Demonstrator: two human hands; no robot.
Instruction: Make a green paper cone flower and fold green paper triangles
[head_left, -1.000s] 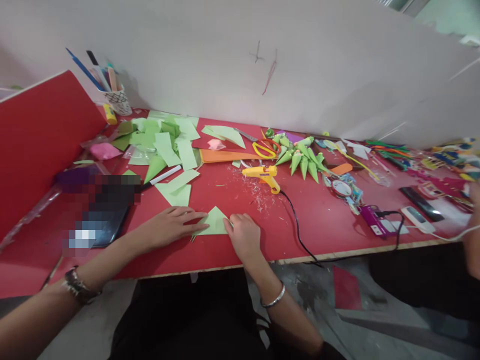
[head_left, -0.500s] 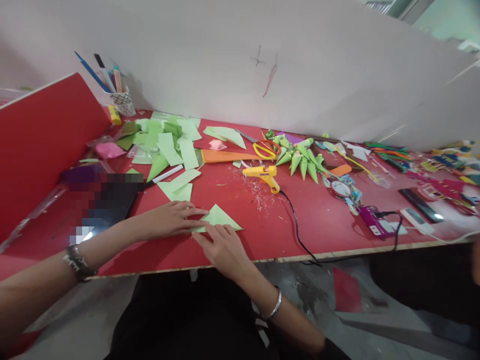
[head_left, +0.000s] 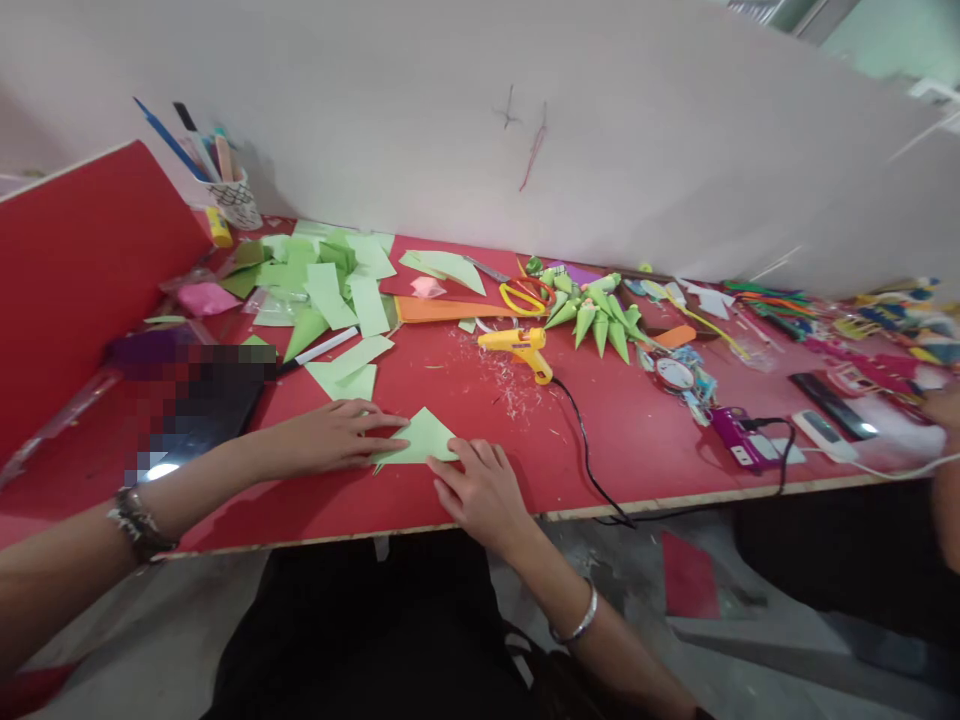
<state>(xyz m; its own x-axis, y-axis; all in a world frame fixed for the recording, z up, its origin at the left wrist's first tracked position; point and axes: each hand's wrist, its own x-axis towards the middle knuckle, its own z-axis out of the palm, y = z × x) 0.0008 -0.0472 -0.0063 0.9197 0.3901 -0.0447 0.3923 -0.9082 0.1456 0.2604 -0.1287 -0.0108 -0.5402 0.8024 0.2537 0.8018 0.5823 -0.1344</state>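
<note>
A folded sheet of light green paper (head_left: 421, 438), triangular in outline, lies on the red tabletop near its front edge. My left hand (head_left: 334, 437) rests flat with its fingers stretched over the paper's left part, touching it. At the paper's right corner is my right hand (head_left: 480, 490), its fingers bent and resting on the edge, thumb apart. The fingers hide that right corner. Just behind the left hand, more green paper pieces (head_left: 351, 368) lie overlapped. Farther back and to the right is a yellow glue gun (head_left: 525, 352), its black cord trailing over the table edge.
A heap of green paper (head_left: 326, 295) lies at the back left, beside a pen cup (head_left: 236, 200). Scissors (head_left: 529, 296) and green paper cones (head_left: 598, 312) are behind the glue gun. A dark tablet-like object (head_left: 217, 400) is left; a purple power strip (head_left: 739, 440) is right.
My right hand has slid right along the paper's lower edge, from its middle to its right corner. My left hand still presses on the left part. The view has shifted slightly.
</note>
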